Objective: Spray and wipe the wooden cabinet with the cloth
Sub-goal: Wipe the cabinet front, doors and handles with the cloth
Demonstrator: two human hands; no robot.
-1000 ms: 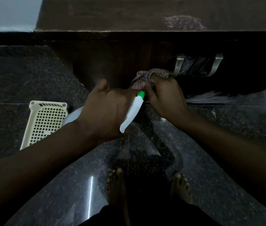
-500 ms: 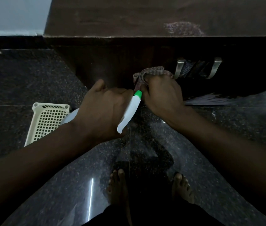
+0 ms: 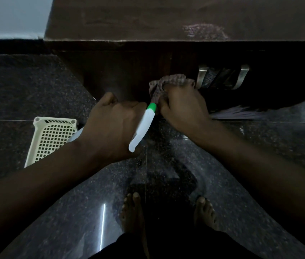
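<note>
A dark wooden cabinet point(image 3: 121, 71) stands in front of me, its top point(image 3: 129, 17) showing a pale smear at the right. My right hand point(image 3: 182, 103) grips a bunched patterned cloth point(image 3: 168, 81) and presses it against the cabinet front, just left of two metal handles point(image 3: 202, 75). My left hand point(image 3: 110, 126) grips a white spray bottle point(image 3: 144, 126) with a green nozzle tip, pointing toward the cabinet front beside the cloth. The bottle's body is mostly hidden behind my left hand.
A cream plastic basket point(image 3: 49, 137) lies on the dark polished stone floor point(image 3: 17, 90) at the left. My bare feet point(image 3: 135, 212) stand below the hands. A pale wall point(image 3: 7, 14) shows at the top left.
My right hand has pushed the cloth slightly upward on the cabinet front. My left hand with the spray bottle has stayed nearly in place.
</note>
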